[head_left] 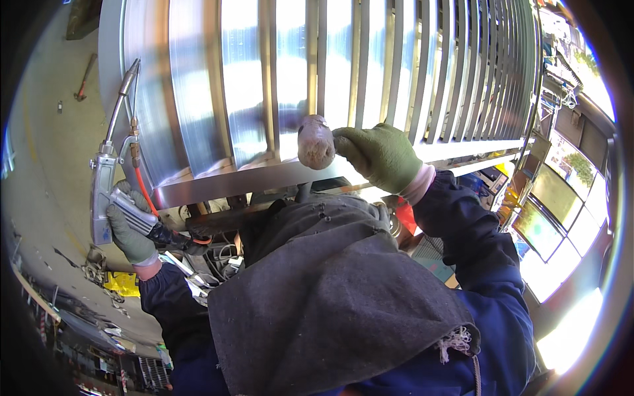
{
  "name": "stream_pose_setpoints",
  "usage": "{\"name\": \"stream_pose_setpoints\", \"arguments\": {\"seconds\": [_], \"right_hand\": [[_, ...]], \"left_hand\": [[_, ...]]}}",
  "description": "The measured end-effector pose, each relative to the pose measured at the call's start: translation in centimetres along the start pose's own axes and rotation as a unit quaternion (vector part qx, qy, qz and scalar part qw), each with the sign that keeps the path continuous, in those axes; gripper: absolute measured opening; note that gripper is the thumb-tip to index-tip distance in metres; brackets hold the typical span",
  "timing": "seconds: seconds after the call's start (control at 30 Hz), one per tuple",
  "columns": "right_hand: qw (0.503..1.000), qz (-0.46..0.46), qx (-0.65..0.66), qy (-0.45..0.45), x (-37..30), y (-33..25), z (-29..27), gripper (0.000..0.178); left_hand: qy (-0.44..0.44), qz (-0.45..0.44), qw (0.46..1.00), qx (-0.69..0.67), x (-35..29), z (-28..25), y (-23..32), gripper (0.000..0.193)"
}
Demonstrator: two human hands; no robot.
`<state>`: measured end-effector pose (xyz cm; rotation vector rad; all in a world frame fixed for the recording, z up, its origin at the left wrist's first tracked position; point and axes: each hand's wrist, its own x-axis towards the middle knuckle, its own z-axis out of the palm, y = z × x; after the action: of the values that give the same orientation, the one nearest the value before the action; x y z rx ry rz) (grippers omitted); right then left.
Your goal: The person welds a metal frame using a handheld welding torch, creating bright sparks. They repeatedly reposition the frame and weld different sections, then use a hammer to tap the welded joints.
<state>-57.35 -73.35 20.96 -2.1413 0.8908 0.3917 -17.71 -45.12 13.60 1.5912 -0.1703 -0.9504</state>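
Note:
My left hand (132, 224), in a grey-green glove, is wrapped around the grip of a silver welding gun (100, 185) with a bent metal neck. The gun's neck points up along the left end of a slatted metal panel (251, 86). An orange-red hose (145, 191) runs down from the gun's fittings. In front of my body, my right hand (383, 155), gloved in green, is closed on a mallet (316, 145). The mallet's rounded, pinkish-brown head overlaps the panel's lower rail in view; whether it touches is unclear. Its handle is mostly hidden by my fingers.
A dark apron (330, 290) covers my front. A hammer (85, 78) lies on the floor at the far left. Cables and tools crowd under the panel beside my left arm, near a yellow item (123, 284). Shelving and bright windows (561, 204) stand at the right.

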Motion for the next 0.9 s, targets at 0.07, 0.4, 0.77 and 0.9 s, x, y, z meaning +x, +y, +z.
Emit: {"name": "stream_pose_setpoints", "arguments": {"seconds": [0.07,0.4,0.77,0.9], "right_hand": [[0.998,0.005,0.063,0.009,-0.2,0.4,0.0,0.032],[0.784,0.231,0.468,0.335,-7.2,13.7,-0.4,0.050],[0.760,0.264,-0.124,0.581,-16.8,30.6,1.1,0.034],[0.753,0.256,-0.104,0.598,-15.5,31.4,1.8,0.031]], "left_hand": [[0.022,0.002,1.000,0.011,0.0,0.5,0.1,0.057],[0.057,-0.035,0.997,0.034,-3.3,-2.3,4.0,0.060],[-0.013,0.044,0.956,0.290,-6.5,10.5,28.7,0.037],[-0.176,-0.045,0.930,0.320,-7.8,20.6,32.6,0.048]]}}
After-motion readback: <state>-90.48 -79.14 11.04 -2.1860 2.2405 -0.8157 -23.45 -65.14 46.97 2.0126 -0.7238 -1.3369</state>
